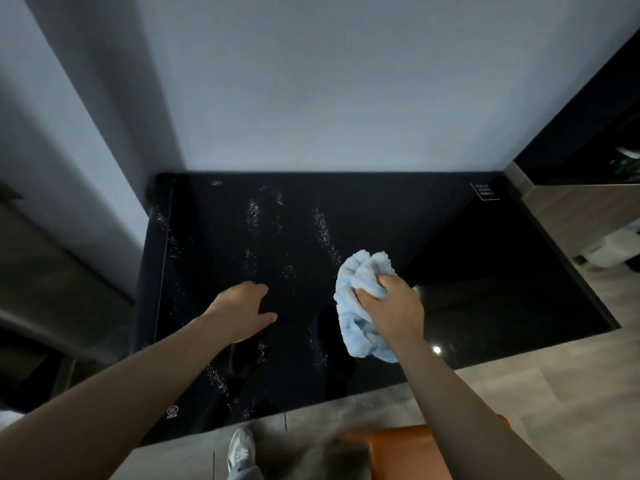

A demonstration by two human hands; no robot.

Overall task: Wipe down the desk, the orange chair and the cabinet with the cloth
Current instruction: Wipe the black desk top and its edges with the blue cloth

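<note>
Since the black top (381,216) fills the middle of the view, with a pale wall (329,81) behind it, it looks to be the surface in hand. Whether it belongs to the desk or the cabinet I cannot tell. Its right part looks bare and glossy. Its left and middle carry white specks (252,211) in loose streaks whose long axis runs from the near edge toward the wall.

Only a corner of the orange chair (401,452) shows, at the bottom right under the right forearm, close to the person and apart from the top.

Pale blue and bunched, the cloth (360,278) lies on the top right of centre, at the right end of the speckled area. The nearest streak lies just beyond it and to its left, so the unwiped part is leftward and ahead.

From above, the right hand (394,306) grips the cloth with its fingers curled into the folds, and the arm reaches forward almost straight. The left hand (244,311) holds nothing. It is relaxed, fingers bent, and rests on the top among the specks, left of the cloth and well apart from it.

I judge that the next stroke should run leftward across the streaks, and the left hand stands in that path.
</note>
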